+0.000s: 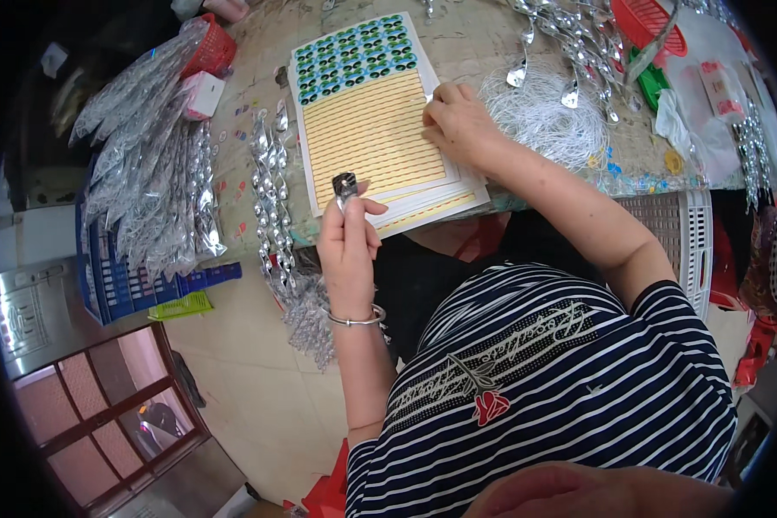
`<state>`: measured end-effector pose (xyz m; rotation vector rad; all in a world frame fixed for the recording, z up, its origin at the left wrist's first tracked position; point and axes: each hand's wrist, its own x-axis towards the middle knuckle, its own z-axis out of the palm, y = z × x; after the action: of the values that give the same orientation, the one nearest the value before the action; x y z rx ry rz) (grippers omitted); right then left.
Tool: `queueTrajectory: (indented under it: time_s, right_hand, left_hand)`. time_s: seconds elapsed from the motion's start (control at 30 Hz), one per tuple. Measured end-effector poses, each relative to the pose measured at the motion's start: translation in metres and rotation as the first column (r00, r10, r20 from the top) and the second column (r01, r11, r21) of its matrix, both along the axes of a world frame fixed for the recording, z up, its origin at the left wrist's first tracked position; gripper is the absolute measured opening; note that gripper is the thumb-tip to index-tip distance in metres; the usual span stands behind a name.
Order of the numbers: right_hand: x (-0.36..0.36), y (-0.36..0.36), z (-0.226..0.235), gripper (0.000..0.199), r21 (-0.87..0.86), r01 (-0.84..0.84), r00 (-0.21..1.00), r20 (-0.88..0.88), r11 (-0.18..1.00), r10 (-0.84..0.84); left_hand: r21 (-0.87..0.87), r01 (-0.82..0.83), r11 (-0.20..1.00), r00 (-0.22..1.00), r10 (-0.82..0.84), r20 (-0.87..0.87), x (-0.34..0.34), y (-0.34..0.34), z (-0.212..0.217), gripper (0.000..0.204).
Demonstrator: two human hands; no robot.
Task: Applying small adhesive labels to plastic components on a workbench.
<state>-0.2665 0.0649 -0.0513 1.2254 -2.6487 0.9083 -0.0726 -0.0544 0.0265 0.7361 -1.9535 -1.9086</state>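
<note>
My left hand is pinched round a small shiny silver piece, which looks like the end of a twisted foil spiral. It is raised over the near left corner of a sticker sheet. The sheet's far rows carry dark oval eye stickers on blue and green, while its larger near part is yellow with rows of thin curved lines. More sheets lie stacked beneath it. At the sheet's right edge my right hand has its fingers curled and pressed together. What they grip, if anything, is hidden.
Twisted silver foil spirals hang over the table's front edge. Left of them lie many bagged spirals above a blue crate. A pile of white string sits to the right. Red baskets and a green tray stand farther off.
</note>
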Motion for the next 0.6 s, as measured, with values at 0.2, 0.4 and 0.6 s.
queueTrajectory:
  time_s: [0.2,0.4,0.6]
  right_hand:
    - [-0.006,-0.005,-0.007,0.009,-0.141,-0.001,0.998,0.065,0.99,0.01]
    - [-0.012,0.011,0.037,0.014,-0.249,0.017,0.834,0.537,0.968,0.123]
    - [-0.018,0.027,0.072,0.017,-0.332,-0.029,0.72,0.648,0.943,0.25]
  left_hand:
    - [0.009,0.0,1.0,0.999,0.0,0.048,0.01,0.002,-0.01,0.027]
    - [-0.015,0.015,1.0,0.999,-0.015,0.043,0.008,0.001,-0.017,0.026]
    - [-0.015,0.032,0.999,0.998,-0.031,0.047,-0.007,0.003,-0.01,0.025]
